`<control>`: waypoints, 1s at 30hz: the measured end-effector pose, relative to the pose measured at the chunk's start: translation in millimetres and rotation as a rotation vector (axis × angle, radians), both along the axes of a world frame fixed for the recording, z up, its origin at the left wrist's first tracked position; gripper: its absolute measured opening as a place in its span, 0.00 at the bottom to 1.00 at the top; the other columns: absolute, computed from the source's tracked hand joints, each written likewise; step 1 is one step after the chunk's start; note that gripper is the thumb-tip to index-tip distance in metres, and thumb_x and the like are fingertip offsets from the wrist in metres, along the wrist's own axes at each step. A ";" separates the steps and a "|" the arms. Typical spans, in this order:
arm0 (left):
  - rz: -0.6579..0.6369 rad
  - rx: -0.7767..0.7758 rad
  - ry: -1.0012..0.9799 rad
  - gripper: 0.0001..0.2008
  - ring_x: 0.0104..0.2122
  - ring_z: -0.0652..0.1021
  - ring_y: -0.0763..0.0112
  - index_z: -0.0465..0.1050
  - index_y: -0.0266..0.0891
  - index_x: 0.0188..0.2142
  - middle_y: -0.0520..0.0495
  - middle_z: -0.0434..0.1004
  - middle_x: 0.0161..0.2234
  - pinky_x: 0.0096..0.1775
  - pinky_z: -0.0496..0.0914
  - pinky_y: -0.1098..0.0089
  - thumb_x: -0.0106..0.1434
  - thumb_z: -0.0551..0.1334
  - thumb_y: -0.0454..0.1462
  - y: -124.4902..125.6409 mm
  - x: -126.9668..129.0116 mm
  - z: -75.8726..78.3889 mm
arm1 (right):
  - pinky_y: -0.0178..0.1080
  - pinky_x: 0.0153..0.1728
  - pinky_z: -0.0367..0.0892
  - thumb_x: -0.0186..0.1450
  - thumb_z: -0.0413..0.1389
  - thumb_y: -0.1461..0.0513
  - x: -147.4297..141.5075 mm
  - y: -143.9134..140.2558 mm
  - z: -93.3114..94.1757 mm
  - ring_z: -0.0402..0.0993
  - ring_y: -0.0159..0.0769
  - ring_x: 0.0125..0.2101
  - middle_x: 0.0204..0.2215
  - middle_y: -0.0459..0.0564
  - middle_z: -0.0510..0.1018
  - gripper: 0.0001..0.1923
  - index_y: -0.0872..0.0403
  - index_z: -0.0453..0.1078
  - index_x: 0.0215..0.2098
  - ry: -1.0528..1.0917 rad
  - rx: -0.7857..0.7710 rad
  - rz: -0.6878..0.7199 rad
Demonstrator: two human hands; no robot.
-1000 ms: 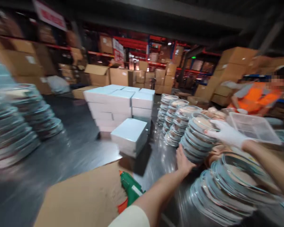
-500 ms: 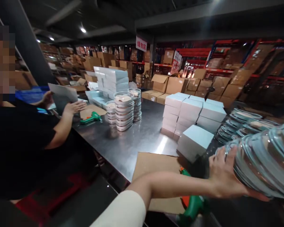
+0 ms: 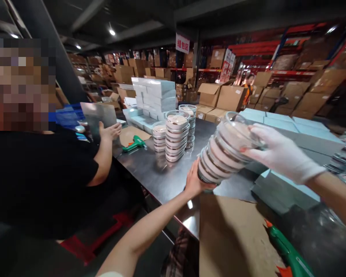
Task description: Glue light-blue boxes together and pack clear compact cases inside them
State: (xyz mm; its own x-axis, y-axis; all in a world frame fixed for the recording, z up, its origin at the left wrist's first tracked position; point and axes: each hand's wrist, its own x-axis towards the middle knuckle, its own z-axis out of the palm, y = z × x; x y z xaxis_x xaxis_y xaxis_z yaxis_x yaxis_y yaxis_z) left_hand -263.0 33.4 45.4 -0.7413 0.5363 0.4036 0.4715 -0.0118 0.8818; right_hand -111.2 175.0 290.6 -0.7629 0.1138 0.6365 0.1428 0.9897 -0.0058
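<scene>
A tilted stack of round clear containers (image 3: 220,156), with pale bands around them, is held between my two hands above the table. Bare, my left hand (image 3: 196,181) cups the lower end of the stack. My right hand (image 3: 279,152), in a white glove, grips the upper end with thumb and fingers. Beyond the stack, more clear containers (image 3: 176,136) stand in upright stacks on the dark metal table (image 3: 144,169). Below my hands lies a sheet of cardboard (image 3: 230,238). A green glue gun (image 3: 290,250) with orange parts rests at its right edge.
At left a co-worker in black (image 3: 46,184) holds a grey sheet (image 3: 95,119). Another green glue gun (image 3: 135,143) lies near them. White boxes (image 3: 154,96) are stacked at the back, pale-blue boxes (image 3: 294,127) at right. Open cartons (image 3: 232,100) stand behind the table.
The container stack has moved from the far right to over the table's middle. My gloved right hand has come into view holding its upper end. The view has turned rightward objects inward slightly.
</scene>
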 end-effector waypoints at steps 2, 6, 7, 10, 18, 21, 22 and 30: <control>-0.005 -0.020 -0.004 0.72 0.70 0.67 0.40 0.44 0.47 0.77 0.34 0.60 0.73 0.67 0.65 0.47 0.40 0.84 0.37 0.1 -32.5 -23.5 | 0.52 0.61 0.70 0.65 0.67 0.55 -39.1 1.8 -11.0 0.74 0.57 0.58 0.60 0.63 0.76 0.19 0.57 0.76 0.50 -0.168 -0.020 -0.046; -0.047 -0.079 0.051 0.70 0.68 0.69 0.40 0.50 0.40 0.75 0.33 0.65 0.71 0.65 0.69 0.49 0.37 0.84 0.38 1.8 -91.4 -45.6 | 0.53 0.60 0.69 0.67 0.64 0.48 -110.1 -3.5 -33.8 0.73 0.59 0.58 0.61 0.64 0.73 0.28 0.57 0.73 0.58 -0.298 -0.094 -0.231; -0.037 -0.100 0.061 0.69 0.70 0.66 0.39 0.50 0.38 0.75 0.32 0.62 0.72 0.67 0.67 0.49 0.39 0.84 0.38 2.8 -101.6 -47.6 | 0.53 0.59 0.69 0.67 0.63 0.46 -123.1 -7.9 -36.3 0.73 0.59 0.57 0.60 0.64 0.73 0.29 0.56 0.74 0.58 -0.311 -0.097 -0.259; 0.051 -0.155 0.071 0.64 0.75 0.54 0.41 0.38 0.33 0.77 0.29 0.47 0.77 0.71 0.57 0.49 0.52 0.79 0.39 17.7 -112.8 -51.0 | 0.54 0.56 0.70 0.68 0.62 0.44 -157.4 -23.4 -37.3 0.72 0.61 0.56 0.57 0.65 0.73 0.31 0.57 0.73 0.59 -0.325 -0.096 -0.308; 0.556 -0.238 -0.104 0.61 0.74 0.55 0.33 0.29 0.36 0.77 0.17 0.43 0.75 0.67 0.61 0.38 0.63 0.72 0.49 134.3 -81.5 -29.3 | 0.53 0.51 0.75 0.68 0.63 0.42 -199.8 -32.5 -26.6 0.73 0.59 0.57 0.70 0.68 0.61 0.46 0.55 0.55 0.74 -0.311 -0.136 -0.409; 0.608 -0.185 -0.125 0.54 0.72 0.62 0.36 0.41 0.37 0.76 0.20 0.53 0.73 0.65 0.65 0.39 0.63 0.72 0.47 160.4 -102.0 -9.5 | 0.55 0.50 0.77 0.70 0.59 0.43 -140.8 -17.9 -26.5 0.70 0.60 0.62 0.77 0.66 0.48 0.48 0.55 0.47 0.77 -0.352 0.042 -0.399; 0.612 -0.170 -0.126 0.54 0.71 0.62 0.36 0.43 0.37 0.76 0.21 0.54 0.73 0.65 0.66 0.41 0.62 0.73 0.47 163.7 -109.5 -5.1 | 0.55 0.50 0.77 0.71 0.60 0.45 -109.5 -9.9 -28.5 0.70 0.60 0.62 0.76 0.65 0.50 0.45 0.56 0.50 0.77 -0.359 0.148 -0.368; 0.636 -0.110 -0.186 0.57 0.73 0.53 0.31 0.31 0.35 0.75 0.22 0.46 0.74 0.67 0.53 0.29 0.62 0.71 0.45 169.2 -119.1 -4.6 | 0.53 0.54 0.74 0.74 0.54 0.54 210.6 46.7 -52.1 0.76 0.57 0.59 0.66 0.65 0.71 0.26 0.56 0.65 0.66 -0.361 0.341 -0.615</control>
State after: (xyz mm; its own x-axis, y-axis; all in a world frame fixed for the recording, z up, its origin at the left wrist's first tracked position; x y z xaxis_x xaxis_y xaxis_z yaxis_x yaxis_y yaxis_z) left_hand -382.2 202.6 40.7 -0.9785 0.0028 0.2062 0.1968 0.3124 0.9293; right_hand 99.4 221.7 238.6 -0.7924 0.4255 0.4371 0.6003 0.6711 0.4349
